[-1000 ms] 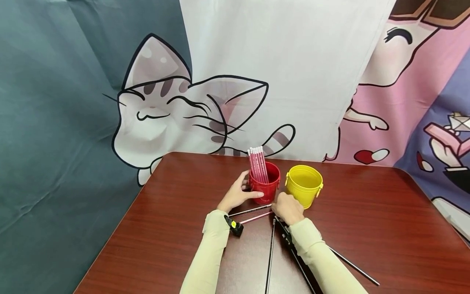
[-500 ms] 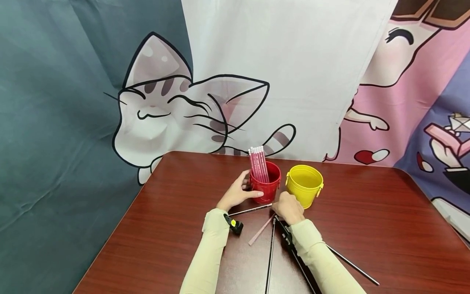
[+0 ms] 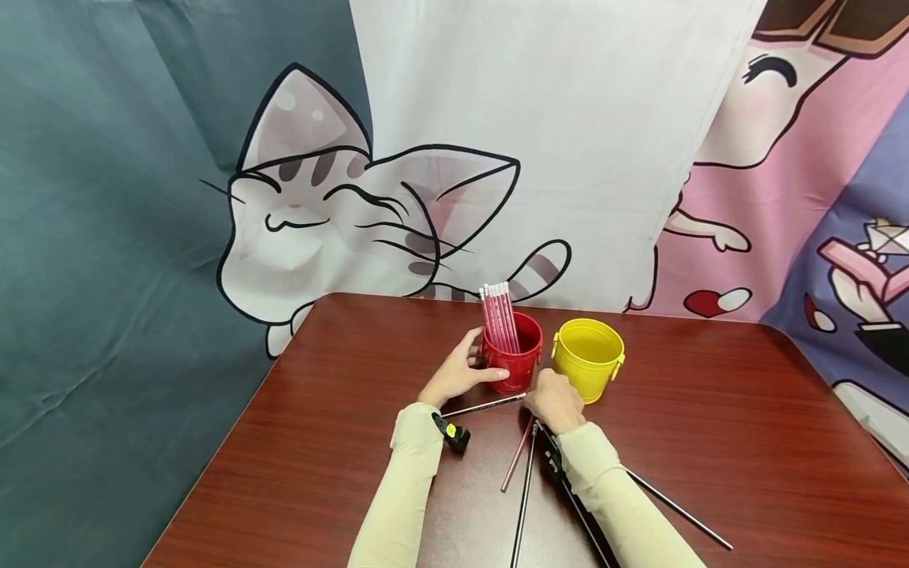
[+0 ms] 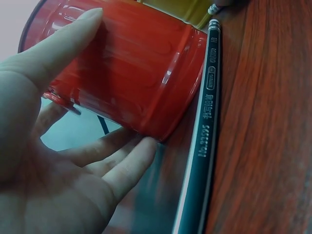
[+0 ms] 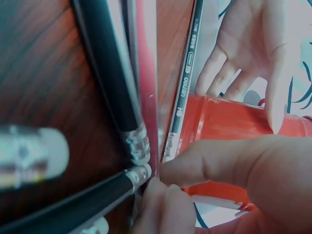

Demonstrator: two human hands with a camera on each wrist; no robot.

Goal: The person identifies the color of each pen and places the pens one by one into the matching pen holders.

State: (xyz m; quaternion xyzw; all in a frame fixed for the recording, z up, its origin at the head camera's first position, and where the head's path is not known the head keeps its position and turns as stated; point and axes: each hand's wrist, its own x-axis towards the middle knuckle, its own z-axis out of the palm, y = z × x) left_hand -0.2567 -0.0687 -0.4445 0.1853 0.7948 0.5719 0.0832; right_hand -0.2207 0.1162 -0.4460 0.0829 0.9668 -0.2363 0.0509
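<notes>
My left hand [image 3: 457, 375] holds the red bucket [image 3: 518, 372], thumb along its near side and the other fingers around its left. Several pink pencils [image 3: 501, 319] stand in that bucket, leaning left. Just in front of the yellow bucket [image 3: 588, 367], my right hand [image 3: 557, 401] pinches a pink pencil [image 3: 517, 461] between thumb and fingertips near one end. In the right wrist view this pink pencil [image 5: 148, 73] runs between dark pencils. A black pencil [image 4: 201, 131] with a white eraser end lies beside the base of the red bucket.
More dark pencils lie on the brown table [image 3: 319, 457]: one black pencil [image 3: 524, 501] points toward the front, a bunch of black pencils [image 3: 582, 509] lies beneath the right forearm, and another pencil [image 3: 682, 510] sticks out to its right. A printed cloth [image 3: 568, 118] hangs behind the table.
The pink pencil in my right hand has swung from pointing left to pointing toward the table's front. The left hand and both buckets have stayed in place.
</notes>
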